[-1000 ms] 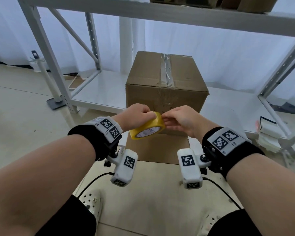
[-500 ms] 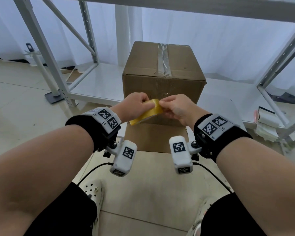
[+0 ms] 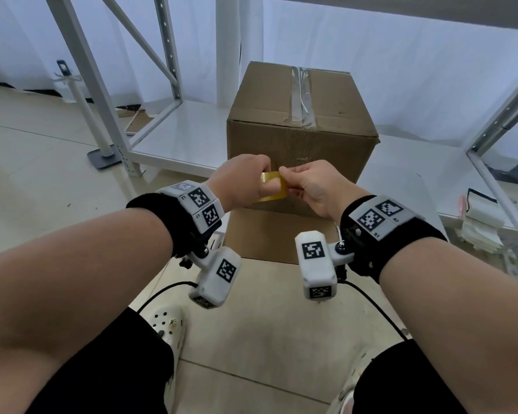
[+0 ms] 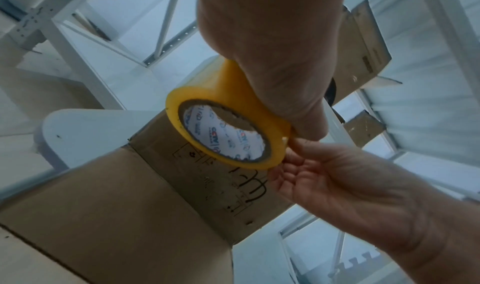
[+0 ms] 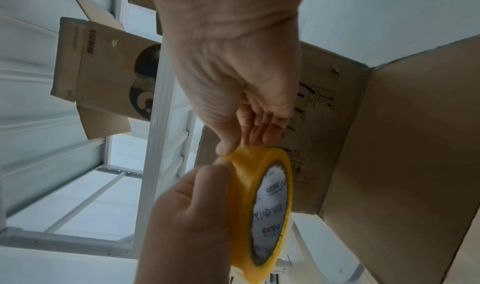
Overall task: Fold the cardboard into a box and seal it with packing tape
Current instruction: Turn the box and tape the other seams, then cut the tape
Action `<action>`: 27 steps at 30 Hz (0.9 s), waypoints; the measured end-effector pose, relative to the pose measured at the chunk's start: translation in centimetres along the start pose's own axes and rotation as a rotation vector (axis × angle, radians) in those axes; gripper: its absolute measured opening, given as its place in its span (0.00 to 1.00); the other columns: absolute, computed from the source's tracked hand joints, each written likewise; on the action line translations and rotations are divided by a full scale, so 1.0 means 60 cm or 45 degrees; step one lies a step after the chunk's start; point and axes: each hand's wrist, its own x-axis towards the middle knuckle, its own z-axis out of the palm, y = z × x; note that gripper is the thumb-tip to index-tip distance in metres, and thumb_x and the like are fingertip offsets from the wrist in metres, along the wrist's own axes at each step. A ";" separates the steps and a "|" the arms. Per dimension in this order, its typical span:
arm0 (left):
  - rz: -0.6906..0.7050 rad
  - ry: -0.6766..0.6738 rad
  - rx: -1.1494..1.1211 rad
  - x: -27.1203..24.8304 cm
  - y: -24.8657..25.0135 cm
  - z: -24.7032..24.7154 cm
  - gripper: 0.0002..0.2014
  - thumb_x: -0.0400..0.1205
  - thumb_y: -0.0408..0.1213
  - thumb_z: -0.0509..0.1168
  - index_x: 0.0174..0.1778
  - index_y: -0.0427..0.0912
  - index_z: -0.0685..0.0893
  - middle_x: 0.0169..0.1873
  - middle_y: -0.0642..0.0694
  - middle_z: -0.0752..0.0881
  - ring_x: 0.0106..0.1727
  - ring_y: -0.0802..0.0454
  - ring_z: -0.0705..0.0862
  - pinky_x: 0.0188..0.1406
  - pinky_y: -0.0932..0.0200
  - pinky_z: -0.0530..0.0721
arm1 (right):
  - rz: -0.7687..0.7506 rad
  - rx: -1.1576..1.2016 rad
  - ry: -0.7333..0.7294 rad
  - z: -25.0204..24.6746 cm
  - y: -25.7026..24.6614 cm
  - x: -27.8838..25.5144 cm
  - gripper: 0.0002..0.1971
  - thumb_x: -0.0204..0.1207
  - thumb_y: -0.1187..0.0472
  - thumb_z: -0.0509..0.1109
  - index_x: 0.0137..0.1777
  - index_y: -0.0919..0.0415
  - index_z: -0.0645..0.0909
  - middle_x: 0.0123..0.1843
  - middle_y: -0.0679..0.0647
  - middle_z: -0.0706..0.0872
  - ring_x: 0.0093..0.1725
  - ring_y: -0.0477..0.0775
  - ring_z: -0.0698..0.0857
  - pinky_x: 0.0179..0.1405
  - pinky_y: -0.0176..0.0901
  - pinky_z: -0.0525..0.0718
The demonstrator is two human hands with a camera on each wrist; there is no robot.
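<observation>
A brown cardboard box (image 3: pixel 299 141) stands on a low white shelf board, its top seam covered with clear tape; a loose flap hangs down at its front. In front of it my left hand (image 3: pixel 245 182) grips a yellow roll of packing tape (image 3: pixel 274 186), also seen as the tape roll (image 4: pixel 228 128) and the tape roll (image 5: pixel 262 206). My right hand (image 3: pixel 308 183) pinches the roll's outer edge with thumb and forefinger (image 5: pixel 226 146), at the tape's end. Both hands hover in front of the box's near face without touching it.
White metal shelving frames (image 3: pixel 102 94) stand left and right of the box. A thin white stand on a dark base (image 3: pixel 102 155) is at the left. Stacked papers (image 3: pixel 482 231) lie at the right. Another printed carton (image 5: pixel 103 73) sits on a higher shelf. My knees and shoes are below.
Both hands rose slightly with the roll, which turned from face-on to edge-on. The right fingers moved onto its rim and now pinch it.
</observation>
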 end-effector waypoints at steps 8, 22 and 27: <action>-0.043 0.086 -0.038 0.001 0.003 0.004 0.11 0.80 0.47 0.62 0.45 0.41 0.77 0.33 0.47 0.78 0.34 0.52 0.78 0.31 0.62 0.77 | -0.047 0.058 0.036 0.010 0.002 0.007 0.07 0.77 0.63 0.72 0.52 0.59 0.77 0.57 0.61 0.82 0.62 0.62 0.81 0.65 0.58 0.81; -0.012 0.071 -0.025 0.000 -0.001 0.000 0.11 0.80 0.48 0.63 0.45 0.42 0.77 0.31 0.51 0.76 0.33 0.54 0.77 0.30 0.63 0.76 | -0.039 -0.006 0.026 0.006 -0.004 0.002 0.09 0.80 0.63 0.69 0.57 0.67 0.82 0.54 0.61 0.84 0.56 0.57 0.83 0.58 0.48 0.85; -0.016 0.113 -0.125 0.000 -0.006 -0.009 0.10 0.81 0.46 0.63 0.43 0.41 0.77 0.30 0.49 0.77 0.32 0.53 0.77 0.31 0.63 0.76 | -0.099 0.042 -0.039 0.009 -0.024 -0.012 0.04 0.78 0.68 0.70 0.51 0.66 0.84 0.49 0.58 0.84 0.49 0.53 0.83 0.49 0.42 0.86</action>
